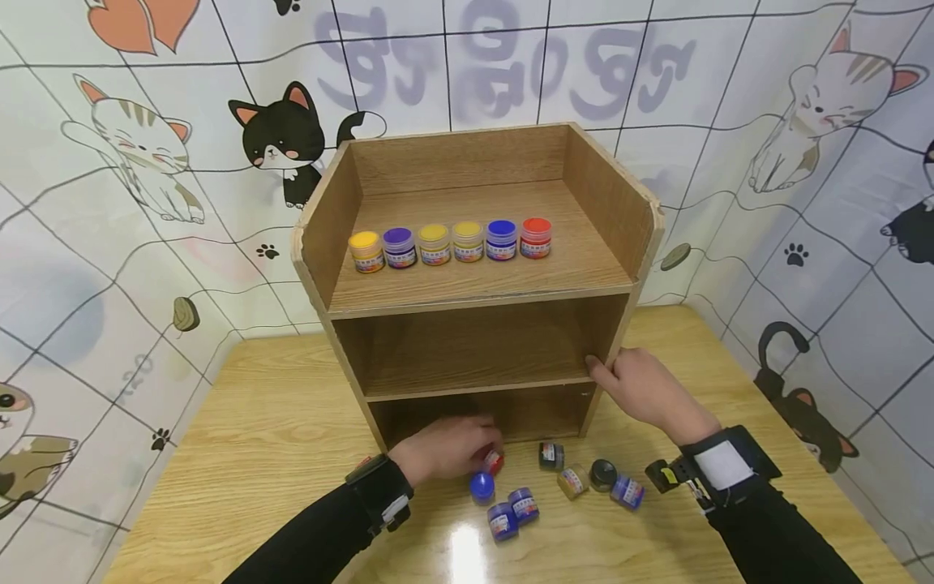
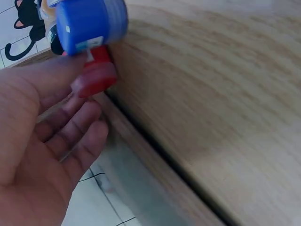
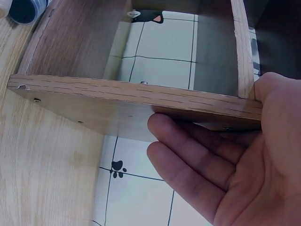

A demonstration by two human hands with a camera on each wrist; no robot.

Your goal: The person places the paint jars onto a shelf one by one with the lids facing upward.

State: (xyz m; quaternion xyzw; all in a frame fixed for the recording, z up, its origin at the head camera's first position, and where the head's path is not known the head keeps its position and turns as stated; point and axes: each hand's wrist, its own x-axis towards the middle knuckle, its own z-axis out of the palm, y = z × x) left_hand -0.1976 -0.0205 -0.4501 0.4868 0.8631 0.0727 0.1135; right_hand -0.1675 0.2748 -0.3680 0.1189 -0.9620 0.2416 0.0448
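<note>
My left hand (image 1: 447,448) reaches down in front of the lowest compartment and pinches a small red paint jar (image 2: 96,77) between thumb and fingers; its other fingers are loosely bent. Right beside that jar is a blue-lidded paint jar (image 1: 481,487). With my right hand (image 1: 649,388) I grip the right side panel of a wooden shelf unit (image 1: 481,302), thumb at its front edge, fingers against the outer face (image 3: 127,113). On the top board stands a row of several paint jars (image 1: 467,242) with yellow, purple, blue and red lids.
More paint jars lie in front of the unit: two blue ones (image 1: 513,514), a dark one (image 1: 550,456), a yellowish one (image 1: 572,481), a black-lidded one (image 1: 603,474) and another blue one (image 1: 627,491). The wooden table (image 1: 241,454) meets a cat-patterned wall covering (image 1: 219,268).
</note>
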